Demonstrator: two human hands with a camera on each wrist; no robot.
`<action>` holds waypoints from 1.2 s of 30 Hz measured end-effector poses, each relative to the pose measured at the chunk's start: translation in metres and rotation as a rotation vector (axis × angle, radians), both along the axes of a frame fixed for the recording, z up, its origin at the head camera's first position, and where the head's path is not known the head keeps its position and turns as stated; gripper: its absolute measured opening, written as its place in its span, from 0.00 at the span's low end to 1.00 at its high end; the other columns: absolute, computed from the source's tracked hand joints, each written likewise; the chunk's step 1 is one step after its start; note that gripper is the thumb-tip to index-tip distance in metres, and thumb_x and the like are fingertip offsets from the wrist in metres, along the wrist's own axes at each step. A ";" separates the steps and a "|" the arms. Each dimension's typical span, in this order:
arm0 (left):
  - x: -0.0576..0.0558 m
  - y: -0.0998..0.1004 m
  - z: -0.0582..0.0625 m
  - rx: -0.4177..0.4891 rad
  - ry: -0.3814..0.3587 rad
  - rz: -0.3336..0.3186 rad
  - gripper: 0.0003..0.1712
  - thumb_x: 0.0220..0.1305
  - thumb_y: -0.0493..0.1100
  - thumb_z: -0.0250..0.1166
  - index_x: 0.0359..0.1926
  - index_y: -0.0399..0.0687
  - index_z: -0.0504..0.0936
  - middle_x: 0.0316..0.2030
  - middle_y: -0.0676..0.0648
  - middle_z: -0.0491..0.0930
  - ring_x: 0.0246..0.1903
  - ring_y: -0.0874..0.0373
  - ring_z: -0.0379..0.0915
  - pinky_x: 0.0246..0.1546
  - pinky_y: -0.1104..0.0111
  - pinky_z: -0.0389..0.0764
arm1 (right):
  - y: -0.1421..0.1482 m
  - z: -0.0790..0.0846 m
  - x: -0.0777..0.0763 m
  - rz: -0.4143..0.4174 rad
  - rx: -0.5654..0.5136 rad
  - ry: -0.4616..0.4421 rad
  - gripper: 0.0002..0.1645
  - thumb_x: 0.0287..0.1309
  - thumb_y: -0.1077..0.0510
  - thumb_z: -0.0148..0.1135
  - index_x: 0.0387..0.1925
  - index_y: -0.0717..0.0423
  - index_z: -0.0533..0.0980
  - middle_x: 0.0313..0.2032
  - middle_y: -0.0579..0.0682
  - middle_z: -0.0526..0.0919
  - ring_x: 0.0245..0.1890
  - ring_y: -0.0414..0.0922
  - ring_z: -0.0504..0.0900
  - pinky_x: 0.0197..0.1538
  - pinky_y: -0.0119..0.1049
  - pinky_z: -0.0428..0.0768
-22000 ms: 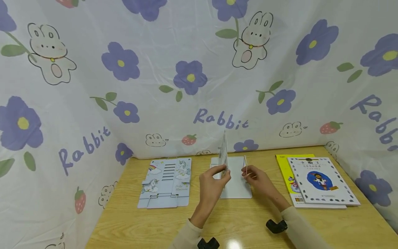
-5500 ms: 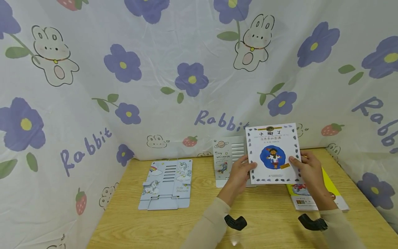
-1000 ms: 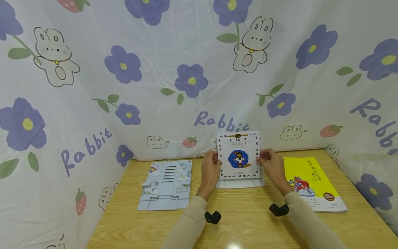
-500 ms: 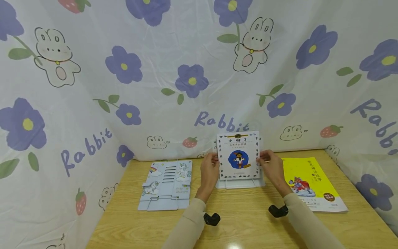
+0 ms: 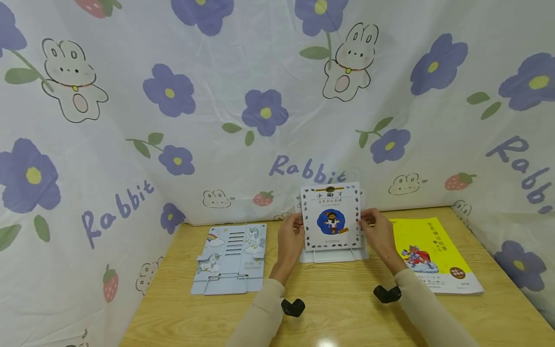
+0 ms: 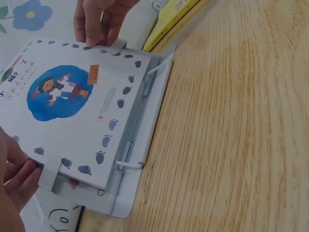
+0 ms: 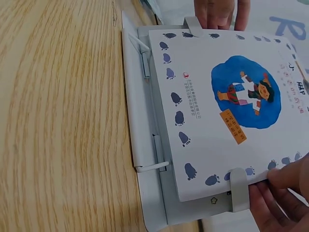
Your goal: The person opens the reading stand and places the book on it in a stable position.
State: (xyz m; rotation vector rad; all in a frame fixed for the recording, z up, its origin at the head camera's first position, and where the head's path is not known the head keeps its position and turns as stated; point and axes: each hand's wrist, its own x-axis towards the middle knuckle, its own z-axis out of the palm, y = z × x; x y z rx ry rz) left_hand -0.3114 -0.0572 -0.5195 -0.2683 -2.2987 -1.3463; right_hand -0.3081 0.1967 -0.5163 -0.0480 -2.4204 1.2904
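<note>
A white picture book (image 5: pixel 331 217) with a blue round picture leans upright on a metal book stand (image 5: pixel 364 254) at the back centre. The stand's wire feet (image 6: pixel 129 165) stick out in front of the book's lower edge. Flat side clips (image 7: pixel 239 189) overlap the front cover at both sides. My left hand (image 5: pixel 290 241) grips the stand's left side, fingers curled beside the clip (image 6: pixel 49 174). At the other side, my right hand (image 5: pixel 380 237) pinches the book's right edge, thumb on the cover and fingers behind it.
Left of the hands, a second book stand (image 5: pixel 229 258) with unicorn prints lies on the wooden table (image 5: pixel 347 318). To the right lies a yellow and white book (image 5: pixel 433 255). A patterned cloth (image 5: pixel 260 144) hangs right behind the table.
Earlier my hands handled the unfolded stand, then lifted the picture book from the right and set it on the stand. Over the last second, my left thumb has come off the cover.
</note>
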 end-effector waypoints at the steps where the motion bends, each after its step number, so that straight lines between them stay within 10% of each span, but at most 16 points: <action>1: 0.000 -0.001 0.000 0.000 -0.002 -0.003 0.16 0.70 0.26 0.64 0.56 0.36 0.84 0.44 0.40 0.84 0.43 0.50 0.84 0.46 0.66 0.89 | 0.000 0.001 0.001 -0.007 -0.001 0.001 0.12 0.73 0.65 0.62 0.54 0.65 0.80 0.48 0.64 0.87 0.48 0.58 0.86 0.52 0.52 0.86; 9: 0.001 -0.018 0.005 0.043 -0.010 -0.001 0.15 0.72 0.27 0.63 0.56 0.38 0.85 0.44 0.41 0.85 0.45 0.49 0.84 0.48 0.60 0.89 | -0.005 0.009 0.006 -0.073 -0.045 0.062 0.09 0.73 0.64 0.62 0.50 0.63 0.82 0.46 0.62 0.88 0.45 0.56 0.85 0.48 0.34 0.80; 17: 0.003 -0.055 0.009 0.053 -0.006 0.047 0.12 0.73 0.28 0.62 0.52 0.39 0.87 0.43 0.41 0.86 0.44 0.50 0.84 0.46 0.61 0.88 | -0.023 0.022 0.019 0.034 -0.062 0.058 0.08 0.74 0.64 0.62 0.50 0.62 0.82 0.45 0.61 0.88 0.43 0.53 0.85 0.42 0.23 0.78; 36: 0.031 -0.156 0.008 0.040 -0.073 0.228 0.09 0.73 0.31 0.64 0.49 0.40 0.88 0.40 0.41 0.89 0.41 0.49 0.85 0.40 0.75 0.83 | -0.098 0.013 0.046 0.383 -0.206 -0.041 0.07 0.74 0.63 0.64 0.49 0.63 0.82 0.40 0.65 0.87 0.36 0.59 0.87 0.36 0.33 0.86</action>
